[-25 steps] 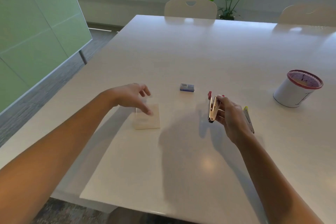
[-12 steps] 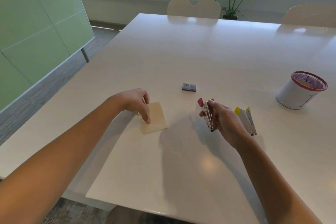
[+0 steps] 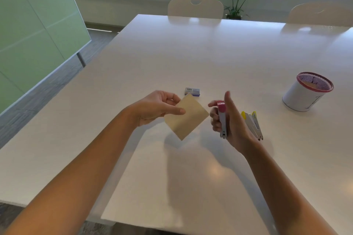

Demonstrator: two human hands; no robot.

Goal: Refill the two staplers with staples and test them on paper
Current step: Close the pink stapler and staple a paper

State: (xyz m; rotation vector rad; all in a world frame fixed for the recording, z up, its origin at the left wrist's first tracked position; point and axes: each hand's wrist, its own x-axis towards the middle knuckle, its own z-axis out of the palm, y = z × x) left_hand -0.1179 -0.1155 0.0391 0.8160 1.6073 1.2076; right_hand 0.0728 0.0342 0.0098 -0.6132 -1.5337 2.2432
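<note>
Spreading wide beneath my arms was the white table (image 3: pixel 191 59), with a mesh cup (image 3: pixel 307 91) off to my right. My left hand (image 3: pixel 152 108) pinched the tan paper (image 3: pixel 186 117) by its edge, lifted above the tabletop. My right hand (image 3: pixel 229 120) curled around the pink stapler (image 3: pixel 222 120), held upright just beside the paper. On the table lay the yellow stapler (image 3: pixel 253 125), behind my right hand, and the staple box (image 3: pixel 192 91) beyond the paper.

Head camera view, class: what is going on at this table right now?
A person's left hand pinches a tan square of paper above the white table. The right hand grips a pink stapler beside it, not yet on the paper. A yellow stapler lies behind it, a small staple box farther back.
</note>
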